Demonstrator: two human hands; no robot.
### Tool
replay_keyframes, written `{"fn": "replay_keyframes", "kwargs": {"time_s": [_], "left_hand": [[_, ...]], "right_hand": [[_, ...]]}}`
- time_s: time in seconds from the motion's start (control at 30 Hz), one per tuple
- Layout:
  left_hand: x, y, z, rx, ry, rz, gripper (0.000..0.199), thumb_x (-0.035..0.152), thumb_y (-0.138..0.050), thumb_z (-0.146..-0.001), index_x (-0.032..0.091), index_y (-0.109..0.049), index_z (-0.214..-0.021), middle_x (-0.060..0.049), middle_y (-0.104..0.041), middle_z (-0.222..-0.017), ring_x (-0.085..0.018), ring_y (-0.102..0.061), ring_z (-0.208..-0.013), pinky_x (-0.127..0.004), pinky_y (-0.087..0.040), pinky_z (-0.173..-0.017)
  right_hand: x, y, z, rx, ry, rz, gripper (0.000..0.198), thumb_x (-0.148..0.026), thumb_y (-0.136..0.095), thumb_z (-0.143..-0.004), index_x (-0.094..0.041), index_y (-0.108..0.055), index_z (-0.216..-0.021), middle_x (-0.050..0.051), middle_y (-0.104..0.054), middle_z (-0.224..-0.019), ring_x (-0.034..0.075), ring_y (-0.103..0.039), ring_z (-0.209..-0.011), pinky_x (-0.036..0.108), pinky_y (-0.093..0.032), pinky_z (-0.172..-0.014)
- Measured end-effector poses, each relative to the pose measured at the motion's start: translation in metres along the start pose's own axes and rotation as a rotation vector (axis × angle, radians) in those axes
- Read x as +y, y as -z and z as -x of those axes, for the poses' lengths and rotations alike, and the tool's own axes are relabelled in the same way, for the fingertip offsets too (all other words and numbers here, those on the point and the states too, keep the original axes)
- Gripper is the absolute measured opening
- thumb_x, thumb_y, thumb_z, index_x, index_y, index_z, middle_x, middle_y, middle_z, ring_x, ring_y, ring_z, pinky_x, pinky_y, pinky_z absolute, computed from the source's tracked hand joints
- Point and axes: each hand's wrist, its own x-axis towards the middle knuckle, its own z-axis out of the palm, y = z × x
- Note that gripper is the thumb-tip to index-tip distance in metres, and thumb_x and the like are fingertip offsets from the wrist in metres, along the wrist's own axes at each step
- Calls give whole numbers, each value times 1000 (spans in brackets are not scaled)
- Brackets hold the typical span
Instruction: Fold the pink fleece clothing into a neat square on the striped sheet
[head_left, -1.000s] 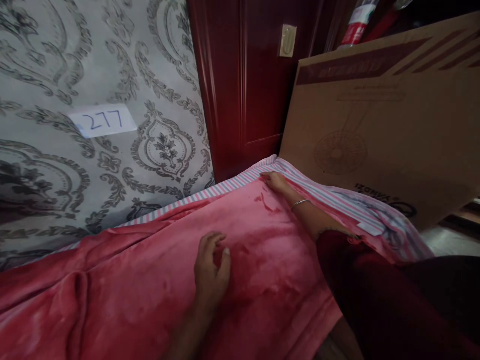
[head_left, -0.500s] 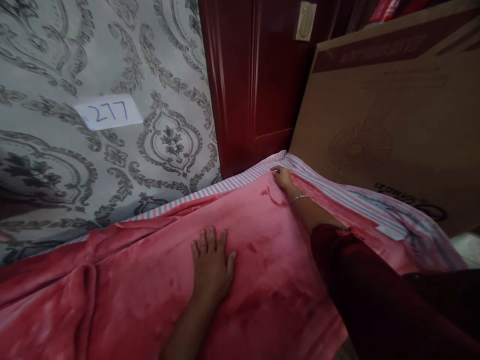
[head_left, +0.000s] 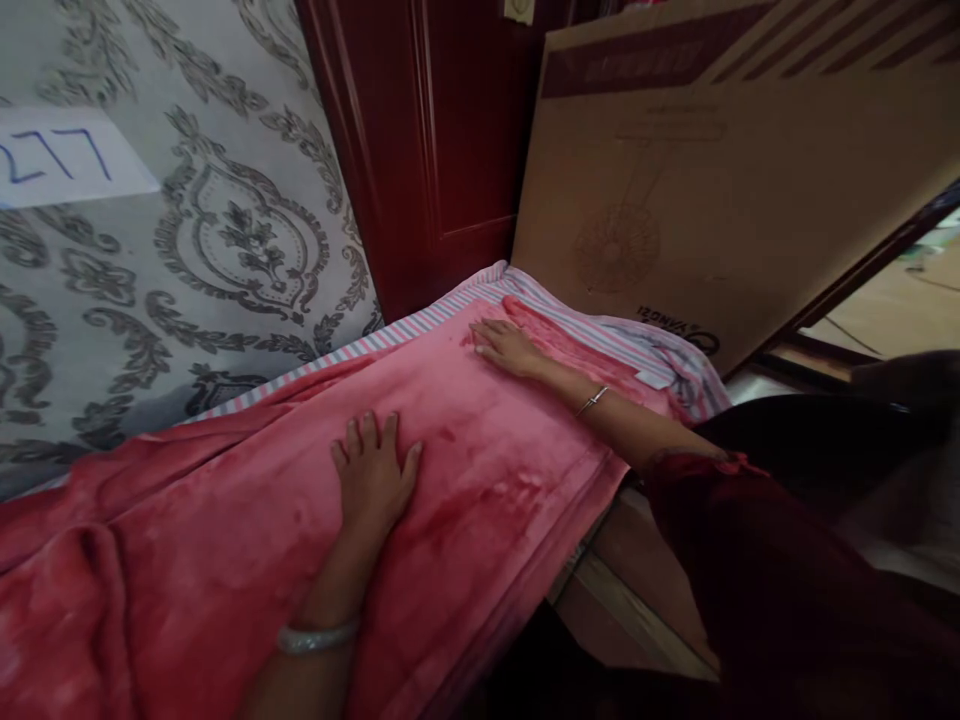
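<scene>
We locate the red blanket in front of the cardboard box. Its end edge stops short of the box; a margin of striped sheet lies between them. The far side edge runs away from the box's lower left corner, bordered by the same sheet. The near side edge, also leading away from the box, drops beside a wooden frame. We find open blanket surface on the side of the left hand facing the box. The blanket's long axis points toward the box, slanting up and to the right. We keep the right hand palm down on the end nearer the box, fingers extended. We keep the left hand flat, fingers spread, farther from the box.
</scene>
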Motion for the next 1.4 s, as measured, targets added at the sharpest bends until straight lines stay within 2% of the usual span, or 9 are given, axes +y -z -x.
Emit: {"fn": "replay_keyframes", "kwargs": {"time_s": [0.07, 0.2, 0.27, 0.53, 0.77, 0.97, 1.07, 1.23, 1.4], "left_hand": [[7, 5, 3, 26, -78, 39, 61, 43, -47, -98, 10, -48, -149, -25, -39, -159, -43, -31, -149, -66, -26, -118], [28, 0, 19, -46, -582, 139, 58, 43, -52, -96, 26, -47, -151, -10, -38, -163, -32, -27, -153, -58, -20, -124], [36, -8, 28, -123, -714, 164, 60, 46, -52, -96, 31, -43, -153, -6, -38, -164, -31, -26, -154, -60, -21, -124], [37, -16, 31, -217, -681, 168, 66, 47, -52, -95, 28, -36, -157, -6, -30, -167, -33, -21, -155, -63, -16, -124], [35, -13, 28, -171, -687, 164, 70, 49, -57, -93, 23, -39, -155, -13, -33, -165, -33, -26, -154, -62, -20, -123], [34, -14, 27, -120, -679, 139, 69, 51, -59, -92, 24, -43, -153, -13, -35, -164, -35, -25, -154, -66, -19, -122], [34, -16, 26, -114, -675, 142, 68, 49, -60, -91, 25, -44, -153, -13, -36, -164, -35, -26, -154, -65, -19, -122], [31, -26, 23, -66, -682, 156, 67, 49, -60, -90, 27, -45, -152, -12, -40, -162, -34, -29, -152, -62, -20, -123], [30, -25, 21, -81, -690, 161, 66, 49, -58, -91, 27, -45, -152, -12, -39, -162, -34, -28, -153, -63, -20, -122]], "right_hand": [[-5, -8, 9, -72, -71, -3, 63, -56, -34, -103, -30, -32, -160, 8, -26, -168, 36, -26, -152, 63, -25, -118], [-2, -24, 10, -90, -158, -35, 62, -56, -36, -103, -31, -32, -160, 6, -22, -170, 36, -18, -155, 64, -17, -120], [1, -29, 9, -51, -154, -46, 62, -56, -36, -103, -31, -33, -160, 6, -22, -169, 35, -18, -155, 63, -15, -121], [6, -35, 11, -2, -133, -34, 60, -55, -34, -104, -30, -35, -159, 6, -24, -169, 34, -20, -154, 59, -17, -121], [-5, -23, 16, -52, -171, -72, 58, -48, -33, -106, -26, -35, -159, 7, -24, -168, 29, -18, -156, 53, -16, -124], [18, -3, 65, -17, -315, -74, 57, -43, -42, -103, -23, -41, -156, 11, -31, -166, 31, -27, -153, 52, -22, -122], [46, 12, 103, 16, -444, -88, 57, -35, -47, -101, -15, -43, -154, 18, -44, -157, 31, -44, -144, 46, -34, -117], [80, 37, 143, 39, -574, -174, 32, -27, -57, -92, -16, -73, -118, 16, -73, -122, 29, -65, -117, 36, -47, -102], [95, 51, 156, 53, -701, -387, 10, -27, -77, -73, -19, -74, -78, 9, -76, -82, 28, -70, -89, 34, -52, -85]]}}
